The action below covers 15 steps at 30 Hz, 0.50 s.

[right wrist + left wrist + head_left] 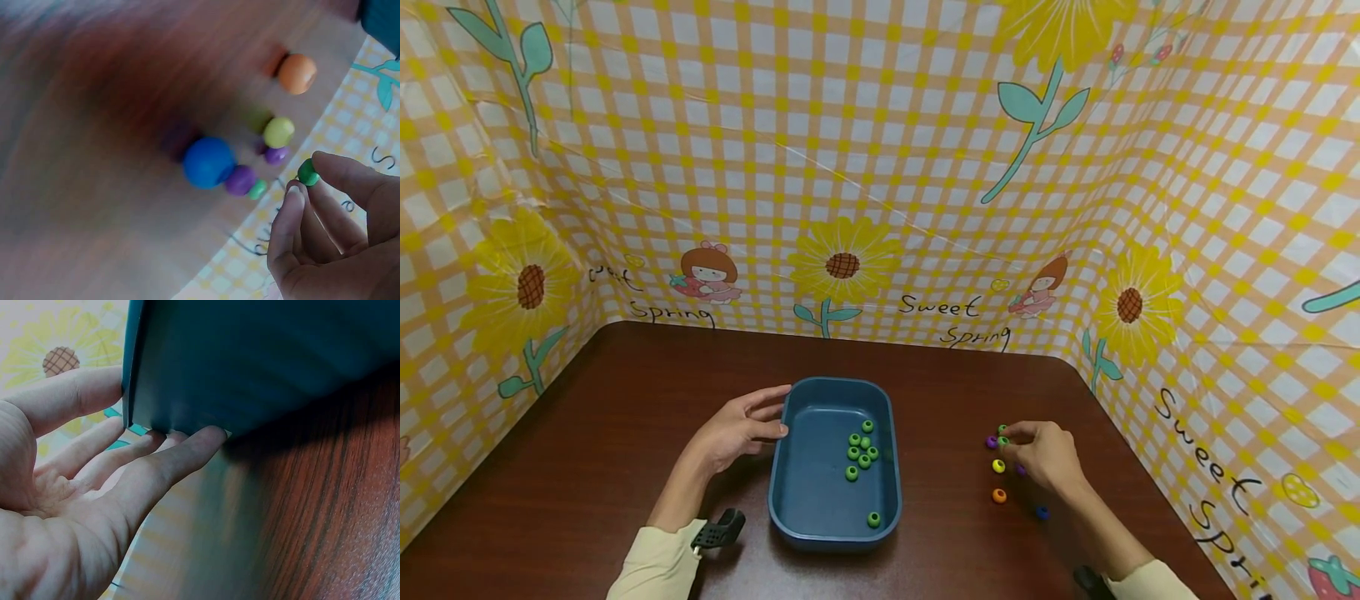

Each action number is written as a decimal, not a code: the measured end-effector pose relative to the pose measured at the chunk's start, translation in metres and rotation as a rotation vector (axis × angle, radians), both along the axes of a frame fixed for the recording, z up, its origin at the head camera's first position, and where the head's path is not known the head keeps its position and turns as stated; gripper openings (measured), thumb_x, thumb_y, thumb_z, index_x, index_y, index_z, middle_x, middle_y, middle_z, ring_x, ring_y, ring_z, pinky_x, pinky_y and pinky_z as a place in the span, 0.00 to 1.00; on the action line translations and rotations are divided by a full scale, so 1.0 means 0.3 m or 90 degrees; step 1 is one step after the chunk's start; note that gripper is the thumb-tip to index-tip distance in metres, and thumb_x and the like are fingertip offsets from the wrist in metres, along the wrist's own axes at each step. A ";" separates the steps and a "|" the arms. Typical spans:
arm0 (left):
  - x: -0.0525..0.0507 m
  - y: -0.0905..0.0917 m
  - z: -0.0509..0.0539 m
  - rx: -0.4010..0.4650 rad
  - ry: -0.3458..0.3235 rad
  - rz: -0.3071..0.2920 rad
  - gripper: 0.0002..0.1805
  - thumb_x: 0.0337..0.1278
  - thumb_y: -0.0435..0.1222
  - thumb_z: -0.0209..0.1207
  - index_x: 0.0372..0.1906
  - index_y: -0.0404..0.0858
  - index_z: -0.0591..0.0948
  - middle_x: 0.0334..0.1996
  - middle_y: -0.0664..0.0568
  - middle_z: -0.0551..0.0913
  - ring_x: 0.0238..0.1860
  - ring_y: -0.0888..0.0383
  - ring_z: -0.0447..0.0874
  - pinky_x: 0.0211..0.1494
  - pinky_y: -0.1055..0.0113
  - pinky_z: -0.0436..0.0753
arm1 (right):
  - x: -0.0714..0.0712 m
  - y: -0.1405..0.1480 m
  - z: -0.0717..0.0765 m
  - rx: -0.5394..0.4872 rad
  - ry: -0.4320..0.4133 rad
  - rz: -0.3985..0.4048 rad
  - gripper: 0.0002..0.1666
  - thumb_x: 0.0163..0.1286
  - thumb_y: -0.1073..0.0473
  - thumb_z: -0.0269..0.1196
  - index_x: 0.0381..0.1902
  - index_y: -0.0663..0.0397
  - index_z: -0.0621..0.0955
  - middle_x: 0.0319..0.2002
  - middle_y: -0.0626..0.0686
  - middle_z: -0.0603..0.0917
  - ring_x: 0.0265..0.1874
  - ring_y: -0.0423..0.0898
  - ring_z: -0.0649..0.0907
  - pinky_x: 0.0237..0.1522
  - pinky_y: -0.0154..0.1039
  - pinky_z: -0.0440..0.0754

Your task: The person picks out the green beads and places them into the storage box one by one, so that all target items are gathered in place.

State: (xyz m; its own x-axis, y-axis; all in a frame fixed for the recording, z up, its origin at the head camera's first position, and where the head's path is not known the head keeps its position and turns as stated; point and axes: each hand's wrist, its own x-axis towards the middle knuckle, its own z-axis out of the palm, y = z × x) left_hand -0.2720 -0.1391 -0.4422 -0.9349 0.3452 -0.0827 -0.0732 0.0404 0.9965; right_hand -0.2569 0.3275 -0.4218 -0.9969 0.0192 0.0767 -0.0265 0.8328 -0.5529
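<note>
A blue rectangular bin (835, 533) stands on the table with several green beads (865, 443) in it, mostly toward its right side. My left hand (737, 429) rests against the bin's left wall, its fingers extended and touching the outside, as the left wrist view (81, 469) also shows. To the right of the bin, my right hand (1048, 457) is over a loose group of beads. It pinches a green bead (308, 172) between thumb and fingertip. Another green bead (257, 189) lies beside a purple bead (240, 180) on the table.
Near the right hand lie a yellow bead (998, 467), an orange bead (999, 496), a blue bead (1042, 512) and a second purple bead (275, 155). A checked, sunflower-printed cloth (760, 192) rises behind the dark brown table (647, 383) and at both sides.
</note>
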 end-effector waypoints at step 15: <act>0.000 -0.001 -0.002 0.009 -0.002 0.009 0.38 0.66 0.28 0.60 0.78 0.39 0.62 0.73 0.32 0.68 0.62 0.35 0.80 0.53 0.51 0.85 | -0.005 -0.165 0.050 -0.013 0.067 0.069 0.09 0.64 0.62 0.70 0.43 0.54 0.89 0.37 0.54 0.91 0.28 0.46 0.88 0.29 0.39 0.81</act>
